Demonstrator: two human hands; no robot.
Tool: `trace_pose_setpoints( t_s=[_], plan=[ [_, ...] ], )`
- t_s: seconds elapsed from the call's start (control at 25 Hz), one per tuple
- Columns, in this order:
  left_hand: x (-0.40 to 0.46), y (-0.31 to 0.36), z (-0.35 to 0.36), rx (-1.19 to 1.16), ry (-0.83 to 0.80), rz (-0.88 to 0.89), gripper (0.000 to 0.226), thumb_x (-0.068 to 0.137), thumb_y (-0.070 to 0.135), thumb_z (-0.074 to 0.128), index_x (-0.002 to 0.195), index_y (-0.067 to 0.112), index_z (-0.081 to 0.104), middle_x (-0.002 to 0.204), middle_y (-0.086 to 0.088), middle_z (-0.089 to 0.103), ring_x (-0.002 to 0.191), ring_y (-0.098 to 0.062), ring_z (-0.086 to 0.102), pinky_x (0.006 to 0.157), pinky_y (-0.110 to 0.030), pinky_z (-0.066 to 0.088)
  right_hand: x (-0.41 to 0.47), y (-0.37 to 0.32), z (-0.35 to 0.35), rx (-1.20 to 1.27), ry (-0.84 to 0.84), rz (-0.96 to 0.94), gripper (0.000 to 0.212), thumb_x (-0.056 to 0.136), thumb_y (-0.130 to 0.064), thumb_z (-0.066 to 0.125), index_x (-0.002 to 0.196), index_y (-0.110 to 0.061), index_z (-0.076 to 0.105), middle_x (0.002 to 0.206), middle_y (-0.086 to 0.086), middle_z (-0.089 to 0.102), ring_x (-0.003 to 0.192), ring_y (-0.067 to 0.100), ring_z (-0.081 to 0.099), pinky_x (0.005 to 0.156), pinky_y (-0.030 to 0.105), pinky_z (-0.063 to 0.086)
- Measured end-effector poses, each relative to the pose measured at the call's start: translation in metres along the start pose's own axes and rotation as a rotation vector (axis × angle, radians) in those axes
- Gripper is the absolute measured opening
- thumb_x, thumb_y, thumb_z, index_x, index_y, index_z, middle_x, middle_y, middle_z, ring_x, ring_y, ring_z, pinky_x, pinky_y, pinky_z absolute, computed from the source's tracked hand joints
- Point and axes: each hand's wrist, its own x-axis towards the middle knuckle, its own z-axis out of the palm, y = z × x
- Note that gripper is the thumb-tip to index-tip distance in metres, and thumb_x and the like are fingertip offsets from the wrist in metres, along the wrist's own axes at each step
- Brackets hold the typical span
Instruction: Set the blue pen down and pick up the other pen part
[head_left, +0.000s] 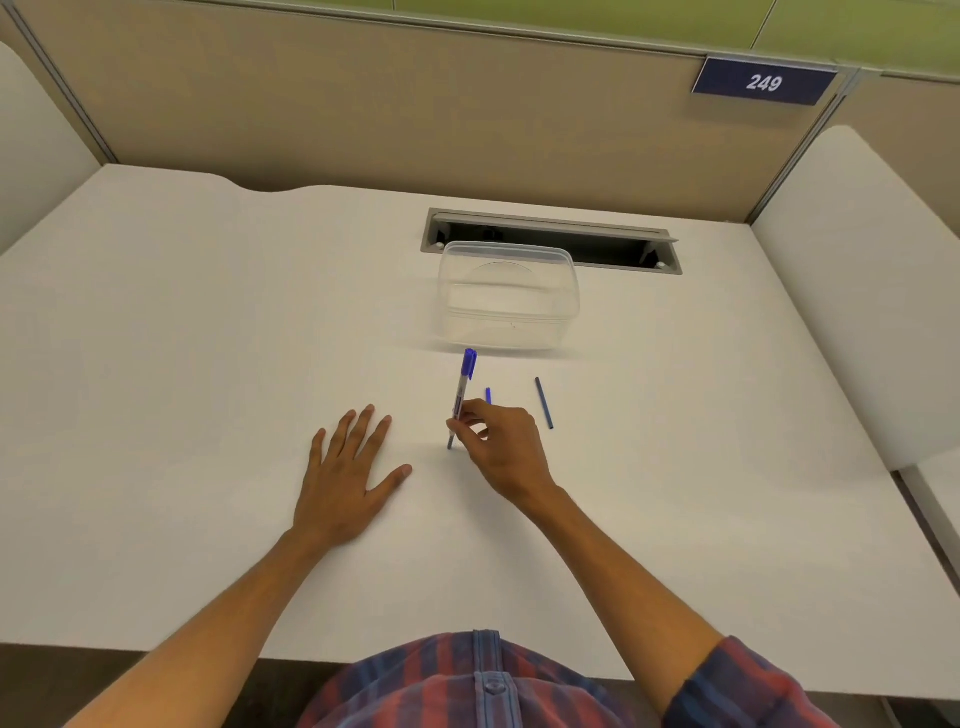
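Desk (156, 338): plain white, no pattern. Pen (462, 395): bright blue cap, pale grey-white barrel bearing a dark label, dark tip. Second pen (489, 395), seen only in part: blue. Stick (544, 403) toward the desk's right edge: dark navy. Box (508, 296) near the far edge: clear, colourless plastic. Cable slot (550, 240) at the far edge: grey frame, black inside. Partition (363, 104): plain beige, grey trim, green above. Sign (763, 82): navy with white numerals 249. Shirt (467, 686): plaid of red and blue, blue placket and button.
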Motion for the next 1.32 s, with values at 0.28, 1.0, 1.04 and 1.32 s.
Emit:
trace_pose_setpoints(
  t_s=[0.28,1.0,1.04,1.32],
  plan=[
    [-0.001,0.000,-0.001,-0.011,-0.015,0.001,0.077,0.087,0.073,0.014,0.153,0.034,0.012,0.163,0.006,0.005,0.150,-0.014,-0.001,0.121,-0.045,0.001,0.018,-0.028,-0.031,0.047,0.102,-0.114,0.015,0.091,-0.021,0.070,0.101,-0.010,0.074,0.090,0.000,0.079,0.083,0.015,0.073,0.077,0.032,0.060],
    [-0.001,-0.001,-0.002,-0.073,-0.021,-0.001,0.083,0.083,0.078,0.011,0.152,0.033,0.016,0.163,0.009,0.007,0.149,-0.011,-0.001,0.121,-0.044,0.000,0.001,-0.021,-0.052,0.212,0.205,0.106,0.007,0.085,-0.033,0.073,0.086,-0.026,0.072,0.068,-0.016,0.069,0.071,0.001,0.067,0.070,0.028,0.057],
    [0.000,-0.001,-0.003,-0.096,-0.023,-0.004,0.084,0.081,0.079,0.013,0.151,0.033,0.019,0.162,0.008,0.008,0.149,-0.011,0.000,0.121,-0.044,-0.001,-0.002,-0.018,-0.051,0.225,0.205,0.127,0.005,0.085,-0.032,0.074,0.084,-0.029,0.070,0.068,-0.015,0.068,0.070,0.002,0.066,0.067,0.026,0.055],
    [0.008,0.022,-0.023,-0.314,0.166,-0.030,0.073,0.083,0.062,0.036,0.138,0.015,0.047,0.150,-0.007,0.040,0.140,-0.024,0.035,0.117,-0.048,0.020,-0.014,-0.004,-0.041,0.292,0.181,0.220,0.008,0.086,-0.030,0.073,0.085,-0.022,0.074,0.084,-0.006,0.071,0.074,0.006,0.061,0.065,0.022,0.047]
  ],
)
